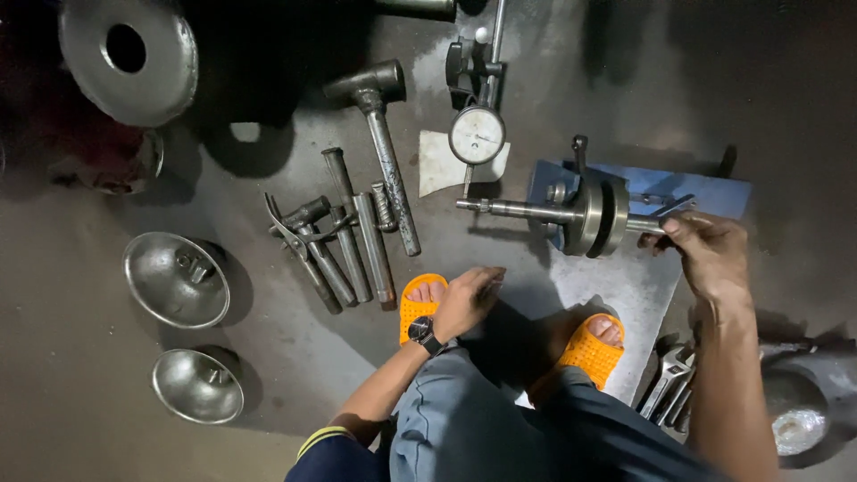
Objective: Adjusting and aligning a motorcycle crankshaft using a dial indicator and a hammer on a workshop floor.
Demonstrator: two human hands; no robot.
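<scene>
A steel crankshaft (589, 214) with two round webs lies across a blue stand (705, 189), its thin shaft end pointing left. My right hand (705, 250) grips the shaft's right end together with a small spanner (671, 207). A dial gauge (476, 135) on an upright rod stands just above the shaft's left end. My left hand (469, 299), with a black wristwatch, rests on my knee and seems to pinch a small thin item that I cannot make out.
A hammer (384, 134) and several steel punches and rods (344, 241) lie on the floor at left. Two metal bowls (176, 278) and a large steel disc (129, 55) sit further left. Spanners (669, 379) lie by my right foot. My feet wear orange sandals (420, 303).
</scene>
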